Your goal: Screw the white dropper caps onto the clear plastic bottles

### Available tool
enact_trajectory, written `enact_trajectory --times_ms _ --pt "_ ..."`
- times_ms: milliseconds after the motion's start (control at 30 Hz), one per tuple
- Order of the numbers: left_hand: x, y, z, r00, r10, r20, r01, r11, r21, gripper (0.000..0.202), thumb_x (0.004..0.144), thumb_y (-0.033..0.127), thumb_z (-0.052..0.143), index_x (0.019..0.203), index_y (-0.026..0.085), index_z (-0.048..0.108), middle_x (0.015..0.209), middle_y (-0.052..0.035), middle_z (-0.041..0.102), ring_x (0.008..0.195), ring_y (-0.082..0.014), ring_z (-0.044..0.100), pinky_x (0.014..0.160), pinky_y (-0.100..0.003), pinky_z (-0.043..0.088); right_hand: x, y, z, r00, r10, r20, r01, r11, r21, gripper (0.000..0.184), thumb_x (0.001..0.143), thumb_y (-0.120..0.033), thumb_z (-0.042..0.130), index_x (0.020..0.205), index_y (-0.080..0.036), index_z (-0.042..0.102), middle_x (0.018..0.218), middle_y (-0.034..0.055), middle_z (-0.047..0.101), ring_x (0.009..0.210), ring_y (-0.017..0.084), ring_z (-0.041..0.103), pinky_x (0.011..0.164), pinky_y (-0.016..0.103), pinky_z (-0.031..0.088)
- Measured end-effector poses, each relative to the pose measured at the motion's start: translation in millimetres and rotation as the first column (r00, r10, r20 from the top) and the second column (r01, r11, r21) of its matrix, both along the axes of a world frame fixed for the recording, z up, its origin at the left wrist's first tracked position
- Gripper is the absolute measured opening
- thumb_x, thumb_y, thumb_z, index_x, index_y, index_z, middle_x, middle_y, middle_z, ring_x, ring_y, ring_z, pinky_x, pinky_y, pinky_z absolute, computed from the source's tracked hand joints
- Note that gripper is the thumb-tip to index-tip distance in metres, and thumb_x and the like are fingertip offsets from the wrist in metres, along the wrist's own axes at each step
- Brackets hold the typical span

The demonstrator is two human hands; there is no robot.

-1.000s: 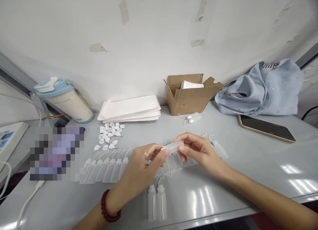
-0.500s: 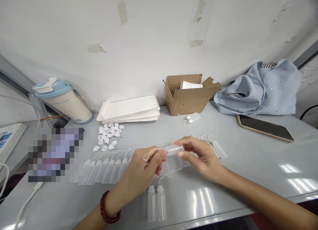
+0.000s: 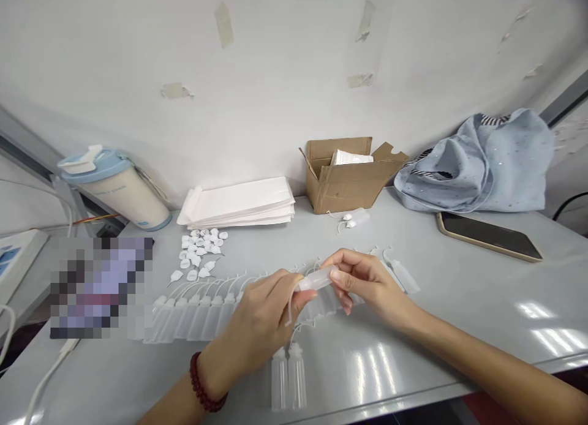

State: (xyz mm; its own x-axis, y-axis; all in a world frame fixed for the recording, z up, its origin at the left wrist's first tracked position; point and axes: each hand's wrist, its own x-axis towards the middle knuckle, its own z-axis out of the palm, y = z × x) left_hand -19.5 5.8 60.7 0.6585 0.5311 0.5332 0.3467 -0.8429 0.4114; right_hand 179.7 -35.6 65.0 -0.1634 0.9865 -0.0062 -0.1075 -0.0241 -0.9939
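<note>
Both hands meet over the grey table (image 3: 459,308) on one small translucent squeeze bottle (image 3: 318,278). My right hand (image 3: 365,284) pinches its body from the right. My left hand (image 3: 266,318), a red bead bracelet on its wrist, is closed on the bottle's tip end, where a thin white tethered cap hangs down. Beneath the hands a row of several like bottles (image 3: 193,315) lies side by side. Two more bottles (image 3: 287,379) lie near the front edge. A heap of small white caps (image 3: 199,250) sits behind the row.
At the back stand a stack of white bags (image 3: 239,201), an open cardboard box (image 3: 349,177), a blue-lidded jug (image 3: 114,186) and a blue cloth bag (image 3: 482,165). A phone (image 3: 487,236) lies at right. One loose bottle (image 3: 356,218) lies by the box. Cables trail at left.
My hands have lowered slightly with the bottle. The left fingers have shifted on its tip, and the tethered cap now hangs down below them.
</note>
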Motion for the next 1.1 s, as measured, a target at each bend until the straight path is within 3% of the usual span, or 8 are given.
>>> enact_trajectory --times_ms 100,233,433,533,767,867,1033,1100 --pt "0.8 -1.1 6.8 0.999 0.055 -0.004 -0.054 0.968 -0.244 0.022 0.095 0.028 0.044 0.083 0.017 0.058 0.066 0.0009 0.056 0.057 -0.0104 0.049 0.054 -0.021 0.039 0.2 -0.8 1.7 0.999 -0.013 0.032 0.012 0.999 0.035 0.019 0.086 -0.035 0.06 0.089 -0.016 0.059 0.059 -0.0044 0.053 0.049 0.009 0.051 0.05 0.024 0.044" --pt "3.1 -1.5 16.0 0.995 0.102 0.002 -0.083 0.823 -0.561 0.035 0.096 0.038 0.039 0.074 0.018 0.058 0.065 0.001 0.061 0.059 -0.0113 0.054 0.052 -0.021 0.04 1.3 -3.5 0.9 0.986 -0.08 0.146 0.059 0.988 0.142 0.015 0.086 -0.03 0.06 0.096 -0.019 0.057 0.063 -0.0038 0.055 0.055 0.01 0.054 0.055 0.025 0.044" --pt "4.5 -1.5 16.3 0.996 0.091 0.014 -0.055 0.717 -0.694 0.044 0.095 0.042 0.036 0.065 0.018 0.055 0.059 0.0018 0.058 0.059 -0.0119 0.057 0.057 -0.022 0.044 1.9 -4.8 -1.7 0.946 -0.153 0.287 0.07 0.958 0.279 0.015 0.086 -0.029 0.059 0.096 -0.018 0.059 0.065 -0.0029 0.054 0.056 0.011 0.052 0.052 0.025 0.041" --pt "4.3 -1.8 14.1 0.997 0.077 0.001 -0.055 0.721 -0.691 0.046 0.096 0.042 0.035 0.062 0.018 0.055 0.055 0.0018 0.057 0.055 -0.0115 0.056 0.055 -0.022 0.043 1.1 -6.3 -0.7 0.946 -0.118 0.303 0.048 0.972 0.229 0.019 0.088 -0.034 0.056 0.09 -0.016 0.06 0.059 -0.0032 0.052 0.052 0.01 0.048 0.048 0.024 0.037" --pt "6.9 -4.8 10.1 0.998 0.058 0.012 -0.045 0.864 -0.501 0.041 0.095 0.033 0.039 0.059 0.017 0.05 0.055 0.0025 0.054 0.05 -0.0091 0.048 0.05 -0.021 0.037 -0.2 -4.2 2.4 0.989 -0.019 0.146 0.013 0.999 0.042 0.026 0.087 -0.042 0.057 0.082 -0.016 0.057 0.052 -0.0063 0.045 0.044 0.008 0.043 0.044 0.023 0.036" --pt "8.4 -1.0 11.1 0.998 0.061 -0.021 -0.064 0.893 -0.446 0.038 0.095 0.031 0.04 0.062 0.017 0.054 0.058 0.002 0.056 0.053 -0.0103 0.05 0.054 -0.022 0.039 0.4 -0.8 4.5 0.989 -0.023 0.149 0.018 0.999 0.03 0.026 0.085 -0.042 0.059 0.081 -0.017 0.056 0.055 -0.0056 0.046 0.048 0.009 0.045 0.046 0.023 0.038" --pt "-10.4 27.3 13.8 0.968 0.21 -0.14 -0.248 0.898 -0.364 0.022 0.086 0.036 0.055 0.096 0.019 0.065 0.087 -0.0041 0.069 0.073 -0.0172 0.062 0.061 -0.026 0.048 15.1 11.8 3.8 0.907 -0.215 0.362 0.163 0.972 0.169 0.023 0.085 -0.041 0.059 0.086 -0.017 0.057 0.066 -0.0009 0.055 0.058 0.012 0.052 0.054 0.026 0.041" --pt "-27.0 42.6 14.4 0.905 0.345 -0.25 -0.397 0.895 -0.202 0.021 0.087 0.029 0.05 0.097 0.018 0.064 0.095 -0.0073 0.069 0.084 -0.0218 0.063 0.072 -0.033 0.05 25.9 19.5 1.0 0.809 -0.349 0.473 0.24 0.931 0.276 0.023 0.084 -0.04 0.06 0.089 -0.018 0.056 0.07 0.0009 0.058 0.063 0.014 0.054 0.057 0.027 0.042"
